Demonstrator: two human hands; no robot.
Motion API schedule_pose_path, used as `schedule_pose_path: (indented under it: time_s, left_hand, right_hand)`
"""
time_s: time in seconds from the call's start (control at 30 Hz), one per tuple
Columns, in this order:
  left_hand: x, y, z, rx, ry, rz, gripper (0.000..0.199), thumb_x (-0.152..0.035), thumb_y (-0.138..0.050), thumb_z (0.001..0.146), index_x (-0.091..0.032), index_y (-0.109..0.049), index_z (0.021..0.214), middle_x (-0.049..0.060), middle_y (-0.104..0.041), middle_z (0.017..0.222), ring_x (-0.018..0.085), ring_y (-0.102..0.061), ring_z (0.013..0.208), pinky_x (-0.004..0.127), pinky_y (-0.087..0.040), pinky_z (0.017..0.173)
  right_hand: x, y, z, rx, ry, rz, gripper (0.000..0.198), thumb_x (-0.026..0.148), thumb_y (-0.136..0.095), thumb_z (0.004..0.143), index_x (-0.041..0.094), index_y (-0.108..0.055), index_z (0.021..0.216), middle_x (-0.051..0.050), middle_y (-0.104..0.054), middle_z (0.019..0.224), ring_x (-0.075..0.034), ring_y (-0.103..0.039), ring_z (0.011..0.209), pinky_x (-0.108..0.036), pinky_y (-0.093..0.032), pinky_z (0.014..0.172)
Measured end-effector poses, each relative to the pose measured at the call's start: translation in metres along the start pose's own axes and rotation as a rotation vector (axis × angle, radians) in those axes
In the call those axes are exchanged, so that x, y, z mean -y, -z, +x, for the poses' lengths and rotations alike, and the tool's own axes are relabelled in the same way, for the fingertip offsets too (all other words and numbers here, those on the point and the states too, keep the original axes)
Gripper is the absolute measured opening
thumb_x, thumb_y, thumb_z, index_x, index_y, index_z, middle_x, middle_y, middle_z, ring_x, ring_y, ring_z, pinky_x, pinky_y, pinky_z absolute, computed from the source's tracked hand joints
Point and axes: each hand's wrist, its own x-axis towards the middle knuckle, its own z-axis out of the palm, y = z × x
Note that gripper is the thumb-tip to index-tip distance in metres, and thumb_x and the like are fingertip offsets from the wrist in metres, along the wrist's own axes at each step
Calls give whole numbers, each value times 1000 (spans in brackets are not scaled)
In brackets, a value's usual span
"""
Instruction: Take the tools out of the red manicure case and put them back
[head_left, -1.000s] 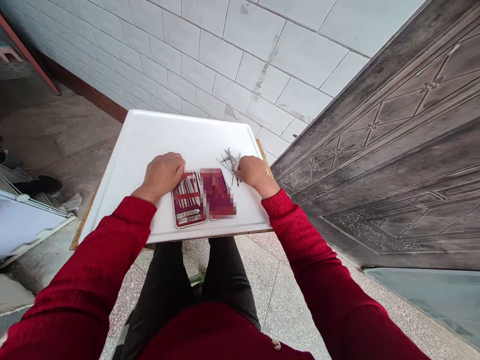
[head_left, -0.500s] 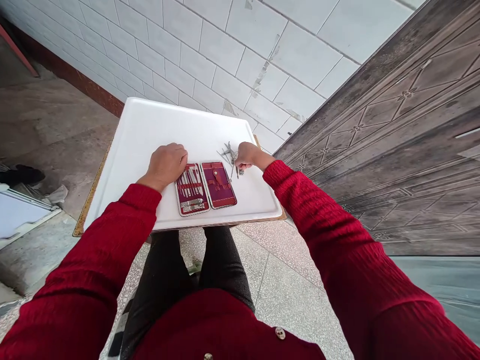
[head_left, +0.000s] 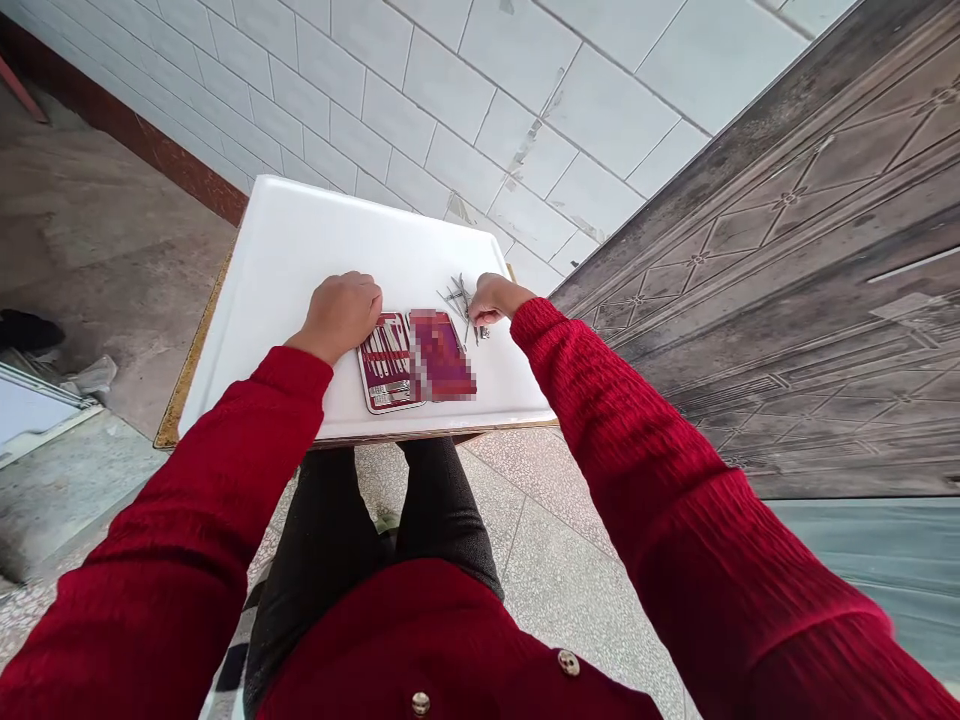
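Note:
An open manicure case (head_left: 391, 402) lies on the white table, its maroon left half filled with several metal nail tools and clippers. Blocky pixels blur the purple-red right half (head_left: 442, 365). My left hand (head_left: 341, 312) rests against the case's upper left edge with its fingers curled under; what they may hold is hidden. To the right of the case, my right hand (head_left: 493, 300) reaches down with its fingers pinched among loose metal tools (head_left: 457, 295). I cannot make out which piece, if any, is between the fingertips.
The white tabletop (head_left: 300, 240) has a raised rim and stands by a white tiled wall (head_left: 375, 100). A dark carved wooden panel (head_left: 750, 270) rises on the right. My legs (head_left: 450, 510) are below the table's front edge.
The view has shifted slightly, so the table and case sit a little higher. Both hands keep nearly the same places relative to the case and the loose tools.

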Motion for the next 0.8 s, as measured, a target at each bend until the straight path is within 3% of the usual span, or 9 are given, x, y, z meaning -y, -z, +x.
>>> schedule_pose_path:
  time_s: [0.17,0.4,0.5,0.63,0.8]
  left_hand:
    - [0,0,-2,-16,-5,22,35,-20,-38,101,-16,-70,89,15,-73,98,30,-65,99,43,-48,85]
    - [-3,3,-1,13,31,8,33,-18,-40,100,-15,-70,89,15,-74,99,31,-67,102,43,-47,86]
    - [-3,2,-1,0,38,8,32,-18,-40,99,-15,-70,89,15,-74,99,31,-68,102,43,-47,86]
    - [0,1,-1,-20,7,26,33,-20,-39,101,-17,-69,90,13,-75,100,30,-68,102,42,-48,84]
    - [0,5,-2,-9,2,48,33,-23,-38,103,-17,-68,90,13,-76,106,30,-68,103,42,-49,82]
  right_hand:
    - [-5,-2,-13,-16,46,51,30,-7,-80,74,13,-61,62,-2,-61,48,-9,-53,43,-18,-47,45]
    - [-23,4,-20,-21,136,61,32,0,-76,77,15,-58,55,2,-50,40,-7,-44,40,-18,-36,40]
    - [-39,2,-20,-6,181,200,31,4,-76,77,16,-58,55,2,-54,44,-6,-44,42,-19,-33,40]
    - [-59,-11,-22,115,348,434,25,9,-75,76,16,-59,58,2,-59,52,-6,-50,47,-18,-34,44]
    - [-64,-30,-19,203,525,641,14,14,-72,76,17,-63,66,3,-63,58,-5,-49,50,-17,-29,44]
